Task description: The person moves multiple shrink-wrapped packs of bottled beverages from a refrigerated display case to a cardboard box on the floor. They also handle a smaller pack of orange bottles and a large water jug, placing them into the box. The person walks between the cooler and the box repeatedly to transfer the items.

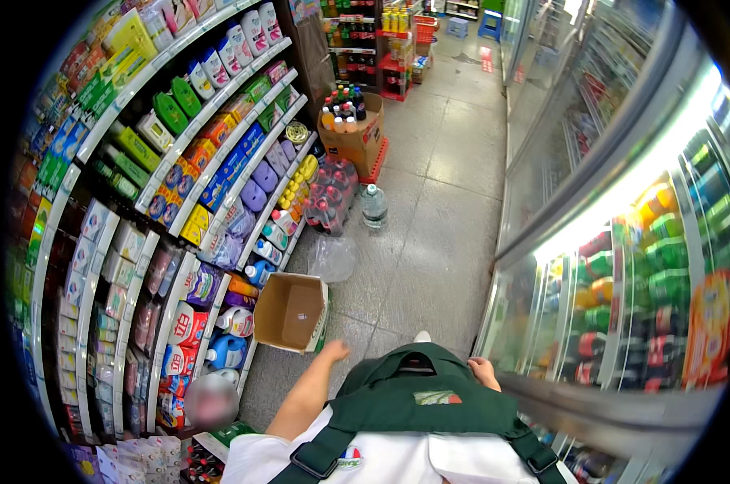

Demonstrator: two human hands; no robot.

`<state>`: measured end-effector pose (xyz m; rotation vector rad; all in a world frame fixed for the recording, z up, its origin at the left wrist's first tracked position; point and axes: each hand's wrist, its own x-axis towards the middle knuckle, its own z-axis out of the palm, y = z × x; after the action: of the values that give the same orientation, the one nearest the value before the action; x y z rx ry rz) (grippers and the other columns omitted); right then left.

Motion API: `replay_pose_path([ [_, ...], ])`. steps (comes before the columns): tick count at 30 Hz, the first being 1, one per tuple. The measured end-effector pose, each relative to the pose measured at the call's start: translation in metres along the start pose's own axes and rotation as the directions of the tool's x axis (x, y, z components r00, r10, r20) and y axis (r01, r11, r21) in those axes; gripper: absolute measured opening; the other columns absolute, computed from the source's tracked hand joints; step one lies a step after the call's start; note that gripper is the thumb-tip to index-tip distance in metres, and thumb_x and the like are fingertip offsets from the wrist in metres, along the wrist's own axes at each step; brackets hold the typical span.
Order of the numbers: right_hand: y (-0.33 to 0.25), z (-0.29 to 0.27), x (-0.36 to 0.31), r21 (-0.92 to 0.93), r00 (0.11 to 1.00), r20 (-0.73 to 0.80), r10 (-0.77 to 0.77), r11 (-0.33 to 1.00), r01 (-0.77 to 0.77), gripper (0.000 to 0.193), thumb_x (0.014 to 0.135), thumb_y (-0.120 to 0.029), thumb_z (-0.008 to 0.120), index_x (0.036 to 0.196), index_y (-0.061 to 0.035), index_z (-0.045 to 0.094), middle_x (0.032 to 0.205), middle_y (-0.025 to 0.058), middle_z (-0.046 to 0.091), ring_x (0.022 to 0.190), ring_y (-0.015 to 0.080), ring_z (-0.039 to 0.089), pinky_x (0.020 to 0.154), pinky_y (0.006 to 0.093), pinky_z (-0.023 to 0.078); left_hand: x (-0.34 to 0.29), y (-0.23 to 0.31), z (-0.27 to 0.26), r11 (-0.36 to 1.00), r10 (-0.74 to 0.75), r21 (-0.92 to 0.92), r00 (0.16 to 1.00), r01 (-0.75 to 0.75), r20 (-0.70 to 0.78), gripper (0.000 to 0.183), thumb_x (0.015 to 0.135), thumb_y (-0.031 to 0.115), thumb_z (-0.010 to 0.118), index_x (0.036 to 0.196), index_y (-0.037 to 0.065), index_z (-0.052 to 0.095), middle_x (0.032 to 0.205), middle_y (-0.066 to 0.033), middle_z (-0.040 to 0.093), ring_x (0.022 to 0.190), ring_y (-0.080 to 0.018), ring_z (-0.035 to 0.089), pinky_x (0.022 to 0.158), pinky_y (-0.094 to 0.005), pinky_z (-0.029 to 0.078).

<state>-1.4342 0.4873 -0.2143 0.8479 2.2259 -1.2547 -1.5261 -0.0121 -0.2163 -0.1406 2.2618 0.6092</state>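
My left hand (pixel 333 351) reaches forward and down, empty, its fingers loosely apart. It hangs just beside the near corner of an open, empty cardboard box (pixel 292 310) standing on the tiled floor against the shelves. My right hand (pixel 484 373) stays low at my side, next to the glass door of a drinks cooler (pixel 623 266). Its fingers are partly hidden behind my green apron (pixel 417 395), and nothing shows in it.
Shelves of detergent bottles and packets (pixel 220 161) line the left. Down the aisle floor lie a clear plastic bag (pixel 333 258), a wrapped pack of soda bottles (pixel 330 198), a large water bottle (pixel 374 206) and a carton of bottles (pixel 353 133). Another person (pixel 212 401) is low at left.
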Motion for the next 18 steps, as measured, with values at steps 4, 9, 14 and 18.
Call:
replay_pose_path([
  [4,-0.066,-0.052,0.113,-0.211,0.995,0.052,-0.088,0.973,0.097,0.035,0.083,-0.028,0.065,0.108,-0.0043,0.067,0.087,0.0091,0.069,0.079,0.0194,0.064,0.073,0.0321,0.050,-0.008,-0.076,0.019,0.963,-0.222,0.202,0.953,0.180,0.207,0.032,0.085,0.034,0.055,0.075,0.008,0.070,0.078,-0.0120,0.068,0.066,-0.0258,0.065,0.067,-0.0415,0.052],
  [9,-0.202,-0.080,0.228,-0.287,0.943,0.114,-0.313,0.898,0.333,0.035,0.086,-0.027,0.062,0.111,-0.0037,0.066,0.094,0.0117,0.071,0.089,0.0217,0.067,0.081,0.0324,0.050,-0.036,-0.084,0.014,0.994,-0.073,0.079,0.997,0.070,0.040,0.017,0.076,0.021,0.066,0.083,0.006,0.069,0.084,-0.0139,0.068,0.073,-0.0281,0.066,0.061,-0.0417,0.053],
  [14,-0.340,-0.066,0.318,-0.359,0.929,0.127,-0.347,0.857,0.370,0.034,0.087,-0.028,0.060,0.111,-0.0050,0.066,0.095,0.0118,0.070,0.090,0.0241,0.066,0.081,0.0336,0.050,0.014,0.030,-0.076,0.660,-0.518,-0.364,0.749,0.657,0.414,0.023,0.085,0.028,0.061,0.089,0.006,0.067,0.087,-0.0092,0.067,0.074,-0.0200,0.063,0.063,-0.0382,0.051],
  [18,-0.435,-0.004,0.354,-0.389,0.874,0.354,-0.334,0.797,0.462,0.033,0.087,-0.031,0.060,0.111,-0.0093,0.067,0.104,0.0142,0.068,0.099,0.0296,0.064,0.087,0.0372,0.048,0.135,-0.016,-0.076,0.515,-0.521,-0.572,0.763,0.639,0.383,0.026,0.082,0.029,0.059,0.088,0.005,0.067,0.085,-0.0128,0.067,0.074,-0.0253,0.063,0.065,-0.0421,0.050],
])
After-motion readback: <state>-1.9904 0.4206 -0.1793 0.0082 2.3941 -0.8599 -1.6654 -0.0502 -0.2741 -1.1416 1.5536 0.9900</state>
